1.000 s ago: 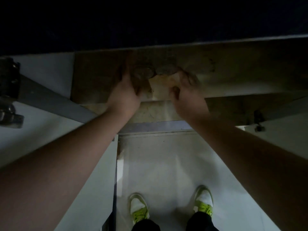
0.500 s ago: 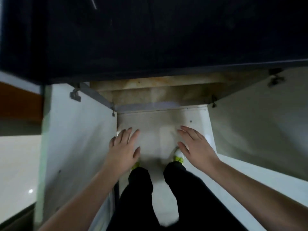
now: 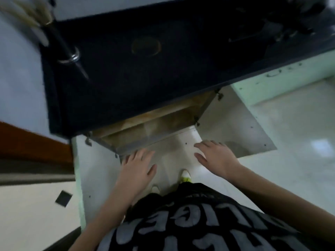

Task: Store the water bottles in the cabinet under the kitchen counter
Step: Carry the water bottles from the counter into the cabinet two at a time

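The cabinet under the dark kitchen counter stands with both doors swung out. Only a strip of its brown, stained inside shows, and no water bottle is visible in this view. My left hand hovers in front of the opening near the left door, fingers spread, holding nothing. My right hand hovers near the right door, also spread and empty.
A dark sink with a round drain and a chrome tap sits in the counter above. Pale tiled floor lies to the right. A brown wooden edge is at the left. My shoes stand below the opening.
Both hands have come out of the cabinet, where they were gripping something low inside, and now hang empty in front of it. The view has risen, showing the counter and sink.
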### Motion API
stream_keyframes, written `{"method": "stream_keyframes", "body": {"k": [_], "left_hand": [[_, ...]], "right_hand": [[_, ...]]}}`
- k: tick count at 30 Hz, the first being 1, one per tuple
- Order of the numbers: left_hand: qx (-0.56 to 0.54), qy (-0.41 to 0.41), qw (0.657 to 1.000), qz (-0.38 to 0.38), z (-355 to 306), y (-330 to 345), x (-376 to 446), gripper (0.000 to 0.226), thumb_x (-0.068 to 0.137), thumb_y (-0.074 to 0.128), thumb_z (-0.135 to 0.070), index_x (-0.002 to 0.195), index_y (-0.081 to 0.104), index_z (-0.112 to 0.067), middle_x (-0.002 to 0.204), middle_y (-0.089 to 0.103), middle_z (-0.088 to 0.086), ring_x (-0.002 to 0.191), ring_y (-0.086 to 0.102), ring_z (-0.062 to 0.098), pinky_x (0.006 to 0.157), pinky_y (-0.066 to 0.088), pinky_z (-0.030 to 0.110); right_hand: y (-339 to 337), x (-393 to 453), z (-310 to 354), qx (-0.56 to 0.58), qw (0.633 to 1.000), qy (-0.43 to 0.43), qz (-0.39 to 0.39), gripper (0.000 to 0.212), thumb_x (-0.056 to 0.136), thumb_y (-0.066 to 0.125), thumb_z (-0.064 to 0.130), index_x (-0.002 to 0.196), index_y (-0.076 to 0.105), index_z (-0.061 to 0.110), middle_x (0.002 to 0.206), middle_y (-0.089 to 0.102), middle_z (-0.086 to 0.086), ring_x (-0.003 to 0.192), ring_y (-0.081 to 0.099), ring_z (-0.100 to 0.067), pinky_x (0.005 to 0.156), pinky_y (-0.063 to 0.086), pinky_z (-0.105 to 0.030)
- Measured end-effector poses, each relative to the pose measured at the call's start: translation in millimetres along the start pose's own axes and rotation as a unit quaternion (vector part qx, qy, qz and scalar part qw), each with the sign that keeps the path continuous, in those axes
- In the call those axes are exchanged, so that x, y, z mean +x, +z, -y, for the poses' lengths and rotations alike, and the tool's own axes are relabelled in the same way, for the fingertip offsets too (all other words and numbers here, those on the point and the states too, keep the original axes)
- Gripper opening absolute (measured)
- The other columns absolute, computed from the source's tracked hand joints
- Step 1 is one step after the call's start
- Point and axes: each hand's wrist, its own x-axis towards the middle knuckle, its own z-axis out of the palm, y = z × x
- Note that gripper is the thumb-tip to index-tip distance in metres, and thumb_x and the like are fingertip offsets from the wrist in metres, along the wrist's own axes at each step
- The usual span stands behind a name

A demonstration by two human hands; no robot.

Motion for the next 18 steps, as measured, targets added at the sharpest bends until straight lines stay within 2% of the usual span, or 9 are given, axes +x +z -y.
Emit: {"method": "stream_keyframes", "body": {"k": [3, 5, 9, 14, 18], "left_hand": [[-0.018, 0.064, 0.998, 0.011, -10.9, -31.6, 25.5, 0.052, 0.097, 0.036, -0.052, 0.143, 0.044, -0.029, 0.148, 0.041, -0.002, 0.13, 0.045, 0.024, 0.103, 0.037, 0.044], [-0.012, 0.108, 0.994, 0.002, -16.8, -54.5, 40.2, 0.054, 0.097, 0.035, -0.055, 0.144, 0.041, -0.031, 0.149, 0.039, -0.005, 0.132, 0.043, 0.018, 0.101, 0.039, 0.04], [0.038, 0.188, 0.98, 0.044, -48.4, -80.7, 62.7, 0.051, 0.098, 0.039, -0.053, 0.145, 0.04, -0.033, 0.147, 0.038, -0.01, 0.132, 0.04, 0.012, 0.102, 0.037, 0.035], [0.086, 0.292, 0.952, 0.028, -147.3, -86.3, 84.2, 0.049, 0.099, 0.039, -0.05, 0.145, 0.038, -0.034, 0.149, 0.039, -0.011, 0.134, 0.039, 0.011, 0.107, 0.033, 0.033], [0.101, 0.378, 0.92, 0.005, -244.0, -80.2, 91.0, 0.049, 0.099, 0.038, -0.052, 0.144, 0.041, -0.032, 0.147, 0.042, -0.011, 0.133, 0.041, 0.01, 0.105, 0.033, 0.03]], "right_hand": [[-9.4, -23.0, -4.5, 0.007, 0.995, 0.092, -0.041, 0.043, 0.098, 0.037, 0.044, 0.136, 0.048, 0.025, 0.134, 0.055, -0.001, 0.119, 0.053, -0.025, 0.096, 0.042, -0.038], [-13.4, -37.8, -9.5, 0.019, 0.989, 0.136, -0.048, 0.045, 0.098, 0.037, 0.045, 0.136, 0.049, 0.024, 0.134, 0.055, -0.001, 0.119, 0.053, -0.025, 0.097, 0.043, -0.038], [-19.0, -78.2, -34.3, 0.035, 0.973, 0.218, -0.072, 0.045, 0.097, 0.037, 0.049, 0.131, 0.052, 0.025, 0.129, 0.058, 0.003, 0.116, 0.055, -0.024, 0.092, 0.046, -0.036], [-19.8, -138.2, -77.1, 0.071, 0.929, 0.342, -0.122, 0.044, 0.097, 0.039, 0.05, 0.132, 0.051, 0.026, 0.129, 0.057, 0.002, 0.115, 0.055, -0.025, 0.092, 0.044, -0.036], [-9.6, -190.1, -119.8, 0.104, 0.901, 0.371, -0.198, 0.039, 0.096, 0.047, 0.045, 0.126, 0.058, 0.023, 0.125, 0.06, 0.002, 0.116, 0.055, -0.024, 0.094, 0.044, -0.036]]}}
